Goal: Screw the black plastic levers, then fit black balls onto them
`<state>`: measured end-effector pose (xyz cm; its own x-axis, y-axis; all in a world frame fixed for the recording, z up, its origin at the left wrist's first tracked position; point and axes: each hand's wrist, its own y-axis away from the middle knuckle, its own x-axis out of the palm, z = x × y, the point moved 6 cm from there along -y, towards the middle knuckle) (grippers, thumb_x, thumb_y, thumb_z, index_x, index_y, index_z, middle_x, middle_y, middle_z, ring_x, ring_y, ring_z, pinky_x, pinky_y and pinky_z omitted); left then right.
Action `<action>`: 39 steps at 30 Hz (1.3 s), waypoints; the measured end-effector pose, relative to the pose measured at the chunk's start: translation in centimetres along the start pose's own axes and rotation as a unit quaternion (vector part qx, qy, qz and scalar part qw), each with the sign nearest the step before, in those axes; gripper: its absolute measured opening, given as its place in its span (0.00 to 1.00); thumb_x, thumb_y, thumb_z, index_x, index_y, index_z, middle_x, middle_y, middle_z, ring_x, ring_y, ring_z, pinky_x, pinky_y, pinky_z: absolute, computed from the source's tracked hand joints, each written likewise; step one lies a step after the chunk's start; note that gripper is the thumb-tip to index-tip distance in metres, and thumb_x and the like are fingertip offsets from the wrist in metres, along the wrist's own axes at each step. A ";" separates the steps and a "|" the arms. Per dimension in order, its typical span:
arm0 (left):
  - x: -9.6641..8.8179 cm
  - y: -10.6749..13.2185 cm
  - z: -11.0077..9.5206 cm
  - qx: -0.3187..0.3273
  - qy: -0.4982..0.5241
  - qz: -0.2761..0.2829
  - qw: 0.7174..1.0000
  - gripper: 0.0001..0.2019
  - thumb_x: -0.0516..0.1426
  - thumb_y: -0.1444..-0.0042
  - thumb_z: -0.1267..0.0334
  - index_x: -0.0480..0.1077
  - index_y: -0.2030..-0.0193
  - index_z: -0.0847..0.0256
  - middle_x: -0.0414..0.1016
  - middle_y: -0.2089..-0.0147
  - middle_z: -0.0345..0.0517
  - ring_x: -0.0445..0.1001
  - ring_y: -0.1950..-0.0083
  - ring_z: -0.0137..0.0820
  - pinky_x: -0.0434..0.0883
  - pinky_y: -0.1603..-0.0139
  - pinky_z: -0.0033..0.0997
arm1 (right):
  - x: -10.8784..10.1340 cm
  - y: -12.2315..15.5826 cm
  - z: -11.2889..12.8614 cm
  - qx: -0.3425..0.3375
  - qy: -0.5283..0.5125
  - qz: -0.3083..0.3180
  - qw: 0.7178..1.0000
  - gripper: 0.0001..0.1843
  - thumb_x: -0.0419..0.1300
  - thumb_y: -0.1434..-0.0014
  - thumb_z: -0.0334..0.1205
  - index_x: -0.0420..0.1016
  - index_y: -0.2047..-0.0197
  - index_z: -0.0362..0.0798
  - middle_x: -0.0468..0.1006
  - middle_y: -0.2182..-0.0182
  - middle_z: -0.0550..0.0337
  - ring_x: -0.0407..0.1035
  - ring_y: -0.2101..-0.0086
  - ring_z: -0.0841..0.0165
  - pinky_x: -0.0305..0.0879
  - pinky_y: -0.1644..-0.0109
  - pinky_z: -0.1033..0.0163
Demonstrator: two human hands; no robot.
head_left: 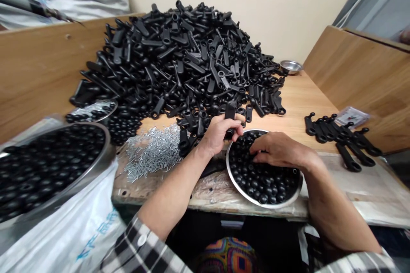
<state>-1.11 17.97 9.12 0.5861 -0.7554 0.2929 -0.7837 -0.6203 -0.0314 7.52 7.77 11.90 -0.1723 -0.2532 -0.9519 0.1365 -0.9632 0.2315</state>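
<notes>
My left hand [223, 133] is closed around a black crank handle [229, 113], held upright just left of a round metal bowl [231, 175]. Black ball knobs [270, 190] fill the bowl, some showing a small hole. Inside it, my right hand [277, 149] has its fingers bent down among the knobs. Its fingertips are partly hidden, so what they pinch cannot be made out. Loose crank handles [200, 121] lie just beyond my left hand, and another dark handle [213, 167] rests below my left wrist.
A tall heap of black crank handles [188, 59] covers the back. Small metal pins [153, 149] and loose knobs [123, 126] lie left. A large basin [107, 136] of knobs stands nearest left. Handles with knobs fitted [349, 136] lie right, by a small clear box [352, 116]. Wooden boards [358, 81] wall the bench.
</notes>
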 end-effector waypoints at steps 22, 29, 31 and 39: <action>-0.2 -0.2 -0.2 0.023 0.058 -0.026 0.998 0.13 0.51 0.50 0.57 0.68 0.71 0.67 0.69 0.79 0.45 0.62 0.81 0.24 0.56 0.83 0.23 | 0.5 0.1 0.2 -0.013 0.019 -0.003 1.000 0.08 0.57 0.44 0.37 0.76 0.62 0.51 0.77 0.63 0.58 0.70 0.62 0.63 0.61 0.59 0.62; -0.1 0.1 -0.6 0.038 0.044 -0.019 0.998 0.07 0.54 0.54 0.67 0.68 0.68 0.67 0.69 0.79 0.42 0.67 0.80 0.27 0.66 0.77 0.27 | -1.4 2.0 -3.2 0.040 -0.049 -0.078 0.995 0.14 0.55 0.42 0.40 0.75 0.54 0.53 0.79 0.59 0.62 0.72 0.59 0.65 0.64 0.58 0.65; 0.1 0.3 -0.7 0.034 0.042 -0.003 0.999 0.08 0.54 0.53 0.65 0.68 0.66 0.66 0.69 0.80 0.41 0.66 0.81 0.27 0.65 0.78 0.27 | -1.9 2.6 -3.8 0.055 -0.060 -0.099 0.992 0.13 0.56 0.43 0.39 0.76 0.56 0.53 0.79 0.60 0.63 0.72 0.61 0.67 0.63 0.61 0.66; 0.1 0.3 -0.7 0.015 0.036 0.009 0.999 0.16 0.51 0.48 0.53 0.68 0.69 0.67 0.68 0.80 0.43 0.63 0.81 0.25 0.60 0.80 0.25 | -2.2 3.6 -4.3 0.093 -0.012 -0.070 0.993 0.10 0.58 0.45 0.38 0.78 0.60 0.54 0.79 0.69 0.65 0.71 0.68 0.69 0.59 0.64 0.67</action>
<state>-1.41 17.84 9.78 0.5558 -0.7497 0.3593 -0.7862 -0.6145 -0.0661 12.59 5.28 14.00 -0.2009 -0.1161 -0.9727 -0.0724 -0.9885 0.1329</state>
